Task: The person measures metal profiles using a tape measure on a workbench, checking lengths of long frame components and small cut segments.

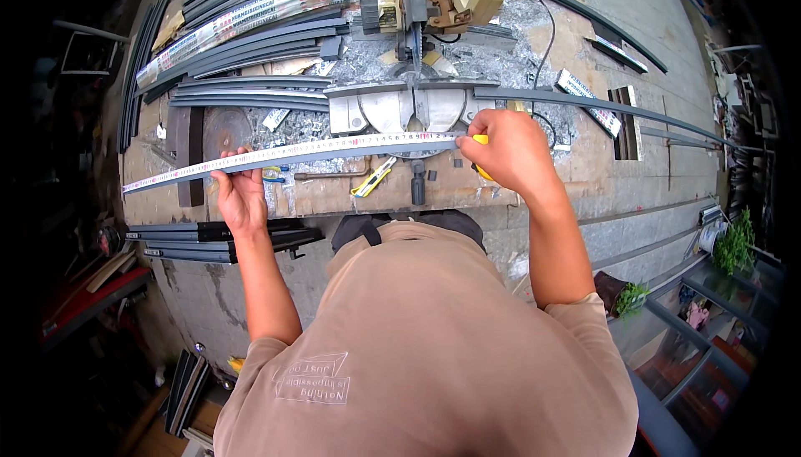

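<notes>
Front-left of the grey metal mitre saw (414,6), the left hand (242,194) grasps the long, slim grey profile bar (367,153) with the white tape-measure blade (300,149) along it; a loosened pinch could let the blade drift and spoil the reading. Front-right of the saw, the right hand (511,150) clasps the yellow tape case (481,139); if it slips, the blade could recoil.

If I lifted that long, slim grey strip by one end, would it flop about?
The long, slim grey strip looks fairly stiff: it seems to run nearly straight beyond the left hand, its left end apparently unsupported. Being so slim, it is probably light for its length. Its smooth-looking face may be somewhat slippery.
</notes>
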`<state>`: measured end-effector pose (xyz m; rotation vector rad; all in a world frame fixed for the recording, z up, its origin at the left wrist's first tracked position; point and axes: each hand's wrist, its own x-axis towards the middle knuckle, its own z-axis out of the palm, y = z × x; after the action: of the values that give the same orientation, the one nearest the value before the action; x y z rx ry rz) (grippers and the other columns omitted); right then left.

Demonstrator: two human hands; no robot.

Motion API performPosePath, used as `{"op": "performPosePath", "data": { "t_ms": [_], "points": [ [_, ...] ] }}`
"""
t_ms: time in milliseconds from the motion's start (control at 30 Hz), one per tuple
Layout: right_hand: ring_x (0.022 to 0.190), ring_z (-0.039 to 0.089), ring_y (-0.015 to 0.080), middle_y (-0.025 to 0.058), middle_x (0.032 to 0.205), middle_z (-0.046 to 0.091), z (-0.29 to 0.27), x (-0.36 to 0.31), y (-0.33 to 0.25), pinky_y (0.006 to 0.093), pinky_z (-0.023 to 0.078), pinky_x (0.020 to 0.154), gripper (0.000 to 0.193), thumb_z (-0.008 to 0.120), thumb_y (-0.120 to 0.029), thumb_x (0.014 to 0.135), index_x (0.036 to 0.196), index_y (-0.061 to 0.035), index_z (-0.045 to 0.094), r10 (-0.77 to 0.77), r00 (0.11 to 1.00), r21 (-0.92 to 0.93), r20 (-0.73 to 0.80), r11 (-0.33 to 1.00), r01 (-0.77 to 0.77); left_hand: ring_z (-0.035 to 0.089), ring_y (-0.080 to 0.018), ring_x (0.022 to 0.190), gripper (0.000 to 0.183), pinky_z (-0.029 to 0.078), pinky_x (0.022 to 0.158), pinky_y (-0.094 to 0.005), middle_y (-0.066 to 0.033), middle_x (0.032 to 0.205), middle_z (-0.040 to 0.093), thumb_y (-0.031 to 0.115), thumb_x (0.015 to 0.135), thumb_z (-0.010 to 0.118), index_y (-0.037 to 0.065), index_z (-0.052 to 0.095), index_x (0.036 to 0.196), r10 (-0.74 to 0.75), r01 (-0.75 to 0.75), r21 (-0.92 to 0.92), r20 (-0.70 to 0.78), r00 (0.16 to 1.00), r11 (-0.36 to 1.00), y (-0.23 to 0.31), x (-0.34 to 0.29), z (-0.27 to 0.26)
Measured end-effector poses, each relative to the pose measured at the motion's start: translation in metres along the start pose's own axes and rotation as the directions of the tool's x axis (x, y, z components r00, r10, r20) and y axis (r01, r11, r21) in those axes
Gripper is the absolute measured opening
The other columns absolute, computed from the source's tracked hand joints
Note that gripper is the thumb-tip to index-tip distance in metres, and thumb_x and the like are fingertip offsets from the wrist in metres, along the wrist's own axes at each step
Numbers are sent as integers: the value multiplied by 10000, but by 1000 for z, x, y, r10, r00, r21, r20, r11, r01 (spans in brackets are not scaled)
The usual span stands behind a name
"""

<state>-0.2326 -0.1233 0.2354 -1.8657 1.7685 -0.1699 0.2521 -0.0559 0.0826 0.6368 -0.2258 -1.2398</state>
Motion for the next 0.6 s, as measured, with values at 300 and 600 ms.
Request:
{"op": "performPosePath", "data": {
  "t_ms": [300,600],
  "points": [
    [893,792,420,213,888,808,-2,1,-2,519,630,854,324,829,-347,858,985,-50,856,4,1000,14,8,1000,-4,597,-342,1471,501,470,1299,-604,-183,1480,650,378,1161,610,-1,577,1488,-14,18,-45,85,996,999,6,7,-16],
    [872,787,409,189,866,806,-4,5,0,516,621,834,315,831,-354,864,970,-58,852,27,999,29,25,999,-28,603,-323,1438,478,506,1269,-576,-125,1418,672,422,1170,576,45,585,1463,-5,5,21,-14,1000,1000,2,12,-6]
  ]
}}
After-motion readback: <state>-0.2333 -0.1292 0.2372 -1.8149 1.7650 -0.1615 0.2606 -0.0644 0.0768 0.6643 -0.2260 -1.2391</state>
